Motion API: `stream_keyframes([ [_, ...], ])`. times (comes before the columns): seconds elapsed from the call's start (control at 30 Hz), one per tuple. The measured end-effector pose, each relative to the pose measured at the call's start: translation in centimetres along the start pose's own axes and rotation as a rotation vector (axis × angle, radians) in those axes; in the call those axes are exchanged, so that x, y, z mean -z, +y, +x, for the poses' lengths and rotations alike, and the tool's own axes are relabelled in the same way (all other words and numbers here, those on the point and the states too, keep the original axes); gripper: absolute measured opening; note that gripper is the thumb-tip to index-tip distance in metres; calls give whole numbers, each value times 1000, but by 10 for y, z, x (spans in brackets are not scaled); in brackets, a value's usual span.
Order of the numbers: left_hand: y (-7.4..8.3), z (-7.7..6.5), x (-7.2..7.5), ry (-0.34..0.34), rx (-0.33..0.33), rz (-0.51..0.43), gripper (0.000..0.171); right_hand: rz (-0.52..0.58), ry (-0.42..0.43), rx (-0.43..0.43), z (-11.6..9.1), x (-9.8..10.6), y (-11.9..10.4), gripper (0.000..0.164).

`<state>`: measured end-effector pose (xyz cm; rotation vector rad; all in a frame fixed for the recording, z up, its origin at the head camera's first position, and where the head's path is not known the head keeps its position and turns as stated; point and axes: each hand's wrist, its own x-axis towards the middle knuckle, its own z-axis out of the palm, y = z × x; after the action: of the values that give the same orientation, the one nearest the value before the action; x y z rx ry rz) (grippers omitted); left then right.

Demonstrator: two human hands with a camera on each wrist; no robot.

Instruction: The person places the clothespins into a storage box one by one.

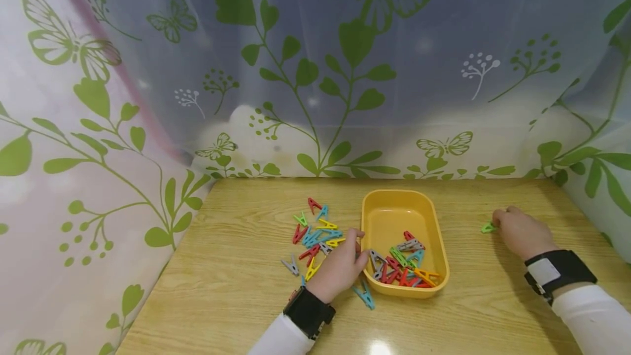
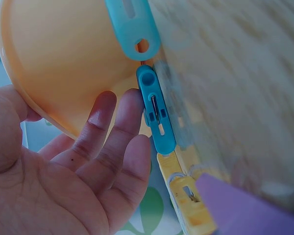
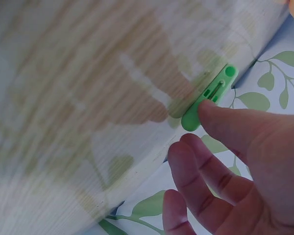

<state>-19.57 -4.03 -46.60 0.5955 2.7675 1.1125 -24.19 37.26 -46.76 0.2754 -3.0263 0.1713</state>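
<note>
White sleeves, black wrist straps nearest. Wood-grain table. Yellow-orange round-cornered plastic tub; V-shaped coloured plastic pegs scattered left of it, more inside. Left hand at tub's left rim, fingers loosely spread. Right hand well right of tub, pinching bright-green slim plastic peg: rounded ends, round hollow near tip, metal spring mid-body.
</note>
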Motion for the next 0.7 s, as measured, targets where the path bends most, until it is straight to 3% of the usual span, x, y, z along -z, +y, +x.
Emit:
stream_keyframes([
  [0.33,0,1,0,-3,9,-2,38,-1,57,14,0,4,-8,6],
  [0.57,-1,1,-1,1,10,6,38,-16,263,116,2,22,-43,17],
  [0.7,-2,1,-1,2,1,8,38,-31,414,240,2,31,-74,20],
])
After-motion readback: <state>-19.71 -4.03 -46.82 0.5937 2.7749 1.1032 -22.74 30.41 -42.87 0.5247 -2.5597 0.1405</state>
